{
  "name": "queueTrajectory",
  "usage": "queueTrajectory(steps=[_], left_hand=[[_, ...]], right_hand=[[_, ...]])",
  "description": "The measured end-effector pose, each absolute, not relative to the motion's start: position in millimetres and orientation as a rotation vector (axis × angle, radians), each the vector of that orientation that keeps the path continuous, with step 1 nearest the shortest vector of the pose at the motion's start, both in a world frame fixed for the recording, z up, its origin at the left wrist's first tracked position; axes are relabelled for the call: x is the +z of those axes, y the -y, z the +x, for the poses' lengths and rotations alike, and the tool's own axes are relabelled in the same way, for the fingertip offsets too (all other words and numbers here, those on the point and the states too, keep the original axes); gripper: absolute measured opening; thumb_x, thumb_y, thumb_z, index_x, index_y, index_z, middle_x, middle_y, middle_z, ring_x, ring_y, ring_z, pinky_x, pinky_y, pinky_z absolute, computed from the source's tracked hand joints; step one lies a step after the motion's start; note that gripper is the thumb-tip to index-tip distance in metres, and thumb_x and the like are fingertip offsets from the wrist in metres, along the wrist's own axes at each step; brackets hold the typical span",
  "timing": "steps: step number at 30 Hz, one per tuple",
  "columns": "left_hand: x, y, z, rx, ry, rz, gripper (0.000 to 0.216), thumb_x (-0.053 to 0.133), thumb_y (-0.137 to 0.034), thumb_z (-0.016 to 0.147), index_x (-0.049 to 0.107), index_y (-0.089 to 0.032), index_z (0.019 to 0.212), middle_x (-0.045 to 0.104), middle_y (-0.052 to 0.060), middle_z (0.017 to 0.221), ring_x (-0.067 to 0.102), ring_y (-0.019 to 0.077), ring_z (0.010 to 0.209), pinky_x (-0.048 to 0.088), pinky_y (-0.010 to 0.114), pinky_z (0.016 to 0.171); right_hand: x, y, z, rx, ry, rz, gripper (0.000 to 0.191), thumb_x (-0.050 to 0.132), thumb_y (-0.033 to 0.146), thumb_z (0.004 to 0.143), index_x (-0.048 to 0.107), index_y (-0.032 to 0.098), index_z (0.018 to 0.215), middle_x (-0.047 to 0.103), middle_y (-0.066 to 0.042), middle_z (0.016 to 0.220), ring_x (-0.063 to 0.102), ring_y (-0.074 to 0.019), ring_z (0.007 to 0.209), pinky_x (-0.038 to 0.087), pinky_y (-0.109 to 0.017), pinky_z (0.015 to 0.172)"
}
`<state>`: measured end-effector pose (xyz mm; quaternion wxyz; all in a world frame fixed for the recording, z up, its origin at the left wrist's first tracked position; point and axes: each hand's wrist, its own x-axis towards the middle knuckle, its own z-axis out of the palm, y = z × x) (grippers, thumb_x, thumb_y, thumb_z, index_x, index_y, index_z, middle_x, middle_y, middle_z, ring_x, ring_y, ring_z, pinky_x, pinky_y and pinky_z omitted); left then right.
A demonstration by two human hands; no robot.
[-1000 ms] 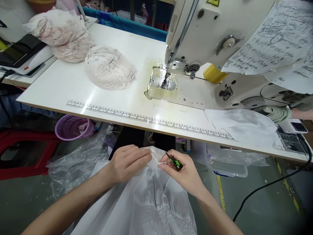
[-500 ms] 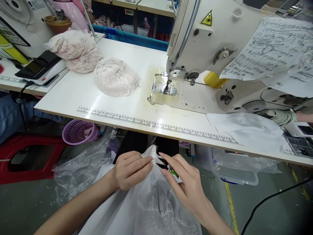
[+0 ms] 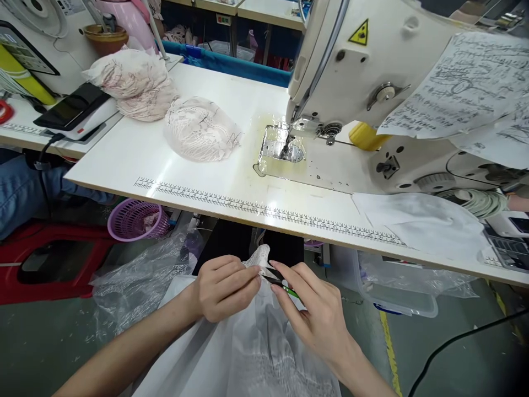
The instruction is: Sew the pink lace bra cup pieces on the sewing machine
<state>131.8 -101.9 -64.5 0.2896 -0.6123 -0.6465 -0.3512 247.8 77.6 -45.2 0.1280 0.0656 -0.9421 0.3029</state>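
Observation:
My left hand is closed, pinching the edge of a white lace-trimmed garment between thumb and fingers. The gathered cloth hangs down over my lap. In my right hand is a pair of thread snips with green and black handles, held between thumb and fingers. Their blades point left at the lace, right beside my left fingertips. Whether the blade tips touch the fabric, I cannot tell.
Ahead stands a sewing machine on a white table with a printed ruler. Bundled lace pieces lie left of the needle, white fabric at the right. Below are a purple basket and a red stool.
The snips' blades look closer together than before. Both hands stay at the lace edge, almost in place. The camera view has shifted slightly.

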Motion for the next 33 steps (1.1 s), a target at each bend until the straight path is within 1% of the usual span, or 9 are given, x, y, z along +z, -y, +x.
queueTrajectory(steps=[4,9,12,16,19,23,33], left_hand=[[-63,100,131,-0.922,1.684,-1.634,0.012,0.054,-0.002,0.085,0.064,-0.009,0.081,0.069,0.009,0.078,0.064,0.0135,0.063,0.056,0.026,0.056],[-62,98,129,-0.887,1.595,-1.618,0.018,0.061,-0.001,0.080,0.063,-0.013,0.067,0.068,0.004,0.074,0.063,0.0111,0.061,0.056,0.024,0.055],[-64,97,130,-0.839,1.574,-1.632,0.022,0.063,-0.001,0.079,0.062,-0.015,0.063,0.068,0.002,0.073,0.062,0.0100,0.062,0.055,0.023,0.054],[-68,97,130,-0.856,1.523,-1.601,0.022,0.065,0.000,0.077,0.063,-0.015,0.061,0.069,0.003,0.074,0.063,0.0104,0.063,0.053,0.024,0.053],[-70,96,129,-0.858,1.483,-1.603,0.022,0.066,0.000,0.075,0.063,-0.015,0.060,0.068,0.002,0.073,0.063,0.0107,0.063,0.053,0.024,0.053],[-69,97,129,-0.825,1.478,-1.617,0.023,0.065,-0.001,0.075,0.063,-0.017,0.058,0.069,0.001,0.072,0.063,0.0104,0.064,0.053,0.024,0.054],[-70,98,126,-0.804,1.420,-1.662,0.022,0.065,-0.003,0.070,0.062,-0.020,0.056,0.067,0.000,0.071,0.062,0.0120,0.065,0.051,0.024,0.052]], right_hand=[[-44,-78,248,0.884,2.745,0.191,0.039,0.054,0.017,0.093,0.049,0.022,0.131,0.057,-0.003,0.083,0.050,-0.0107,0.058,0.036,-0.025,0.050],[-39,-78,246,0.861,2.728,0.216,0.036,0.054,0.016,0.092,0.051,0.020,0.127,0.057,-0.003,0.082,0.052,-0.0105,0.058,0.037,-0.025,0.050],[-37,-78,245,0.811,2.741,0.245,0.032,0.055,0.016,0.092,0.054,0.018,0.124,0.057,-0.003,0.081,0.051,-0.0097,0.057,0.038,-0.024,0.050],[-36,-76,246,0.779,2.734,0.237,0.028,0.053,0.018,0.094,0.056,0.016,0.121,0.056,-0.002,0.079,0.047,-0.0074,0.054,0.035,-0.022,0.048],[-36,-76,247,0.783,2.738,0.226,0.028,0.053,0.019,0.094,0.057,0.016,0.121,0.056,-0.001,0.080,0.047,-0.0064,0.054,0.035,-0.021,0.048],[-36,-77,247,0.790,2.721,0.238,0.029,0.054,0.018,0.094,0.057,0.015,0.122,0.056,-0.002,0.081,0.048,-0.0066,0.056,0.036,-0.021,0.050],[-33,-76,245,0.720,2.745,0.267,0.027,0.054,0.018,0.094,0.058,0.012,0.120,0.055,-0.002,0.079,0.042,-0.0064,0.053,0.032,-0.022,0.048]])
